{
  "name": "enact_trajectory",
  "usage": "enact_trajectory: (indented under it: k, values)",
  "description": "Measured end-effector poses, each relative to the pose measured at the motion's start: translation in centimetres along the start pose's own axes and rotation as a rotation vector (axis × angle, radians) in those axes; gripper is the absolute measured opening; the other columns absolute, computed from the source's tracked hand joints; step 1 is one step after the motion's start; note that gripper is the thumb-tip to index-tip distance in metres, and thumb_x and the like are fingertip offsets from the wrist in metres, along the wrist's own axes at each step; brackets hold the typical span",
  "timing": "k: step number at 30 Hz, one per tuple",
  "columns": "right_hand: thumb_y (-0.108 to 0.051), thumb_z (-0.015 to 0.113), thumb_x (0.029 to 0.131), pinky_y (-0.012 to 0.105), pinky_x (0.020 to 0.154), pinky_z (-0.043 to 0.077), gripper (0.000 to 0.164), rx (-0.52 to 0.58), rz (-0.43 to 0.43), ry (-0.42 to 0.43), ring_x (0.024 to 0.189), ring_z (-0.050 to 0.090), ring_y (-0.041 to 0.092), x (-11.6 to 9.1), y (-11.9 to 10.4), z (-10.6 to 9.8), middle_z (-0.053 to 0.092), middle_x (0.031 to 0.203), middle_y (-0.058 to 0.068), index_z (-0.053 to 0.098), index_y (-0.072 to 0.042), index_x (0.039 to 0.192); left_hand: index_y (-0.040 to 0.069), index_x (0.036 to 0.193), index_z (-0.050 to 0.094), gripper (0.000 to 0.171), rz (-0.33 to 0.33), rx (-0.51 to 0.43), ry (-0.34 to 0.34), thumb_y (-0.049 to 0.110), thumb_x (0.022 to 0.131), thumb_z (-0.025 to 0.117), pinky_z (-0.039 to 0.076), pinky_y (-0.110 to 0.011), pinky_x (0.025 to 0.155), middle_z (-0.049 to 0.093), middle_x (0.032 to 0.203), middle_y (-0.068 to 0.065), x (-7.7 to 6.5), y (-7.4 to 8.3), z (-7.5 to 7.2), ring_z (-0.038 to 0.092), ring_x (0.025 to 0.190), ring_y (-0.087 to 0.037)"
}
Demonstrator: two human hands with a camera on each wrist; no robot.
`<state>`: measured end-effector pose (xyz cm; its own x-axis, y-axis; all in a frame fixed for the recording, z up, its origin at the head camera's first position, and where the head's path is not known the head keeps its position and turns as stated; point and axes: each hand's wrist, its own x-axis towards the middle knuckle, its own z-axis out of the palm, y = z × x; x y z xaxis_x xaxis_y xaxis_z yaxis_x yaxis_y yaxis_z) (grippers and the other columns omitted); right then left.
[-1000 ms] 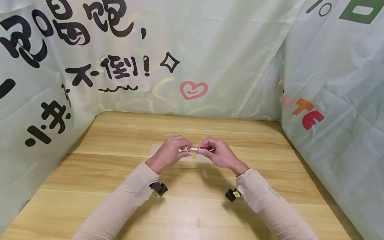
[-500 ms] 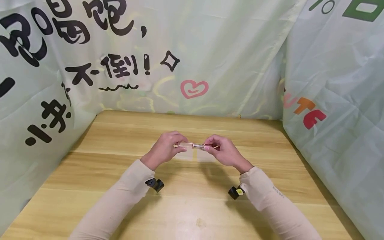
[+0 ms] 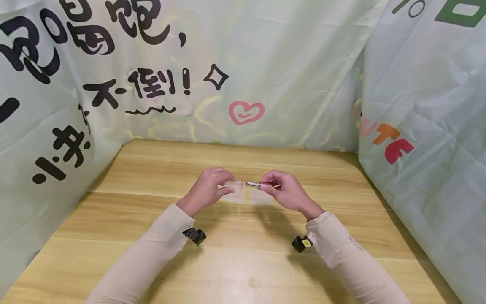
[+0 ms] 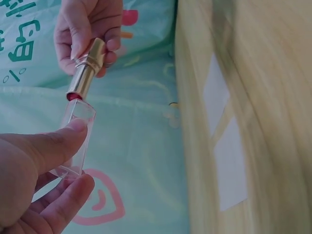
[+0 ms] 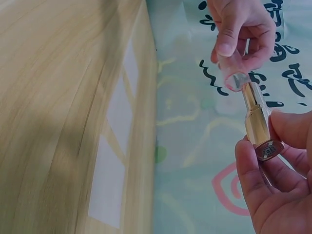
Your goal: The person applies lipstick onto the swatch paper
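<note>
Between thumb and fingers my left hand [image 3: 209,188] pinches a clear, pinkish lipstick cap [image 4: 78,139], its open end facing right. My right hand [image 3: 286,190] grips a shiny gold lipstick tube [image 5: 258,119] by its base, and the tube points left toward the cap. A dark red tip shows at the tube's end in the left wrist view. In the head view a small gap separates cap and tube. Both are held up above the table, roughly in line with each other.
White rectangular patches [image 5: 107,183] lie on the wooden table [image 3: 235,261] beneath the hands. Printed cloth walls [image 3: 288,76] enclose the table's back and both sides. Each wrist carries a small black camera [image 3: 301,243].
The cap has come off the lipstick tube. My left hand has moved left with the cap, my right hand right with the tube, and both rose slightly.
</note>
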<state>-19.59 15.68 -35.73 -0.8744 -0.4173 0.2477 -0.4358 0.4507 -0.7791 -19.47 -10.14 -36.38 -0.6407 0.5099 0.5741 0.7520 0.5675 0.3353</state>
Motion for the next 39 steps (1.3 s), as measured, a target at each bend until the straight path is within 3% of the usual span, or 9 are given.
enact_trajectory:
  k: [7,14,21,39]
  values:
    - [-0.007,0.067,0.092,0.029,0.066,0.051,0.009,0.020,0.006,0.013,0.079,0.062,0.019,-0.1,0.1,-0.1,0.066,0.090,0.007,0.066,-0.002,0.099,0.004,0.093,0.071,0.025,0.005,0.033,-0.023,0.010,0.073,0.085,0.051,-0.024,0.062,0.067,0.084,-0.004,-0.4,0.3,0.9,0.059,0.069,-0.015]
    - [-0.007,0.068,0.091,0.026,0.062,0.051,0.009,0.039,0.012,0.000,0.075,0.061,0.018,-0.5,0.5,0.2,0.066,0.087,0.006,0.065,-0.002,0.098,0.006,0.093,0.070,0.023,-0.046,0.021,-0.125,0.013,0.076,0.084,0.051,-0.023,0.064,0.067,0.086,-0.003,-1.4,0.4,1.9,0.059,0.072,-0.013]
    - [-0.007,0.067,0.091,0.027,0.060,0.049,0.008,0.041,0.026,0.018,0.073,0.061,0.020,-0.2,0.3,-0.2,0.066,0.086,0.005,0.065,-0.004,0.098,0.007,0.093,0.070,0.021,-0.069,-0.018,-0.182,0.012,0.077,0.082,0.054,-0.031,0.072,0.068,0.090,-0.003,-1.3,0.6,2.5,0.063,0.079,-0.016]
    - [-0.007,0.067,0.091,0.025,0.057,0.048,0.008,0.069,0.034,0.020,0.073,0.062,0.032,-0.3,0.3,-0.5,0.065,0.083,0.009,0.065,-0.003,0.097,0.008,0.091,0.070,0.016,-0.111,0.057,-0.370,0.016,0.081,0.080,0.050,-0.026,0.067,0.066,0.085,0.000,-2.1,0.5,3.8,0.055,0.072,-0.011]
